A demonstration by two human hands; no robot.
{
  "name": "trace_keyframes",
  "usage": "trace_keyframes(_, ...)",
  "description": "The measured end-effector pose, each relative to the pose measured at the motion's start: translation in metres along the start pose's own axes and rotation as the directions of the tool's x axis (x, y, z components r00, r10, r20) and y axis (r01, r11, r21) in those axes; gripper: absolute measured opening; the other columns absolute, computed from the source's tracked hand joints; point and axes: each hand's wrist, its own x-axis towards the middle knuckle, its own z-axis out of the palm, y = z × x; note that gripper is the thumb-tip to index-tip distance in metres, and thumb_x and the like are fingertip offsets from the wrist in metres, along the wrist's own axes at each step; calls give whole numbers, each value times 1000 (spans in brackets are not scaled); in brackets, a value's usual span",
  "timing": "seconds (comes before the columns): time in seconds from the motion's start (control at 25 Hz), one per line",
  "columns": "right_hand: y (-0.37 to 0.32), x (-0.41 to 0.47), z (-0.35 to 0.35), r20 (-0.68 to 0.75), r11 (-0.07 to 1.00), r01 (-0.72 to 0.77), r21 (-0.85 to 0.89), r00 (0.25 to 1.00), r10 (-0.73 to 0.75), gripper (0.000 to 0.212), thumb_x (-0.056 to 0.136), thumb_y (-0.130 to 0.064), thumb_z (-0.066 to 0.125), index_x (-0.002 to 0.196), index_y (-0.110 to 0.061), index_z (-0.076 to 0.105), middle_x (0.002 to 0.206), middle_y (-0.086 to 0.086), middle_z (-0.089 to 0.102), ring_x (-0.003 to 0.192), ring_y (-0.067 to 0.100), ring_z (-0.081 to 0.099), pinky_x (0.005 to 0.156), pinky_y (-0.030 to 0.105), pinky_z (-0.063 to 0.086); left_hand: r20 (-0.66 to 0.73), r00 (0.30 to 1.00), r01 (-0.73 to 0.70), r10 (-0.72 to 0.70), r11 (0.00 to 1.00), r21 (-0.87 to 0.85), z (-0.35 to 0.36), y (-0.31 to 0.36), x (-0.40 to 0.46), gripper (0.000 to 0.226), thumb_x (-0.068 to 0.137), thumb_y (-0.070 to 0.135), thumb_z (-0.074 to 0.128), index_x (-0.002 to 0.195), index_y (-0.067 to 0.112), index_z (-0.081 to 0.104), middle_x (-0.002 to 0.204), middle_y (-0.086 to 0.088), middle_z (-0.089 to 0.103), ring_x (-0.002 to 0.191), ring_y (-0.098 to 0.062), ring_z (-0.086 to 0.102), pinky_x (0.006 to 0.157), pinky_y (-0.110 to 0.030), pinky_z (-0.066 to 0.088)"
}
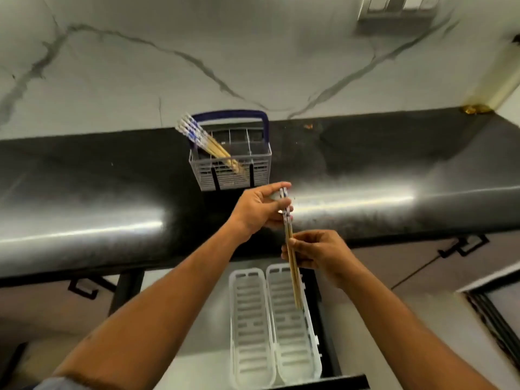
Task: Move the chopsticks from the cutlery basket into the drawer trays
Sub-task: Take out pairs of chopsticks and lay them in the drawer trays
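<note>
Two hands on one bundle of chopsticks (291,257), held over the open drawer.

Left hand (260,209) pinches the patterned upper ends of the bundle, thumb and fingers curled round them; right hand (318,254) pinches the wooden shafts lower down, thumb pressed against them. Both grips closed on the same bundle. Bundle tilted, tips pointing down and hanging above the right tray (292,342) of two white slotted drawer trays; contact with the tray cannot be told. Left tray (250,333) lies just beside it, touching. More chopsticks (202,142) lean in the left compartment of the grey cutlery basket (233,173), blue-patterned ends up. Basket has a blue handle (233,114) and stands on the dark table (84,192), near the marbled wall (225,52).
</note>
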Motion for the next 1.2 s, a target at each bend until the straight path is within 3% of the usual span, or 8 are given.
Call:
trace_keyframes(0.24,120,13,18,-93,976,-216,1,972,215,10,93,-7,63,92,-4,72,91,17,76,84,26,75,78,37,61,-91,976,202,-196,977,62,-24,-109,-34,56,92,14,64,144,17,42,101,-18,73,86,-19,74,76,-29,62)
trace_keyframes(0.44,172,19,37,-228,949,-301,-94,934,274,14,89,-10,68,80,-16,76,83,9,77,87,28,74,83,43,60,-291,916,270,-275,961,-57,-65,-143,-74,36,95,26,59,126,6,60,103,-14,74,91,-22,75,75,-27,62)
trace_keyframes(0.52,177,21,44,-265,935,-336,-117,917,297,14,88,-13,71,77,-19,76,80,4,77,83,23,73,77,37,61,-319,907,261,-275,961,-88,-76,-144,-80,31,96,26,58,121,8,62,102,-14,75,90,-22,75,75,-27,62)
trace_keyframes(0.6,179,27,49,-335,900,-402,-172,883,330,16,87,-14,72,71,-18,73,74,2,73,71,18,69,57,25,55,-339,897,258,-284,959,-119,-82,-143,-80,28,97,27,57,119,10,63,102,-14,75,91,-23,75,77,-29,62)
trace_keyframes(0.68,183,37,52,-399,846,-481,-231,840,368,14,85,-11,70,72,-16,69,72,2,68,64,17,64,51,26,51,-350,888,259,-300,953,-159,-85,-141,-78,27,97,27,55,117,11,64,102,-14,76,92,-24,75,78,-31,62)
trace_keyframes(0.76,185,47,56,-431,793,-544,-274,807,404,7,83,-5,65,83,-12,66,84,8,69,71,21,65,63,33,59,-352,882,264,-314,947,-184,-85,-142,-77,26,97,26,55,116,10,64,100,-15,76,92,-26,75,78,-31,62)
trace_keyframes(0.96,194,60,60,-466,696,-588,-413,793,393,15,85,-2,59,99,-8,62,102,11,65,96,29,66,85,39,59,-365,878,254,-310,948,-194,-88,-142,-78,24,96,25,56,113,11,66,98,-14,77,91,-27,75,78,-31,62)
trace_keyframes(1.2,201,60,59,-415,644,-505,-575,858,303,11,90,-2,57,88,-9,65,90,7,65,80,22,64,75,32,59,-369,877,242,-307,947,-213,-90,-144,-76,25,95,24,58,113,9,67,97,-16,77,91,-28,75,77,-31,62)
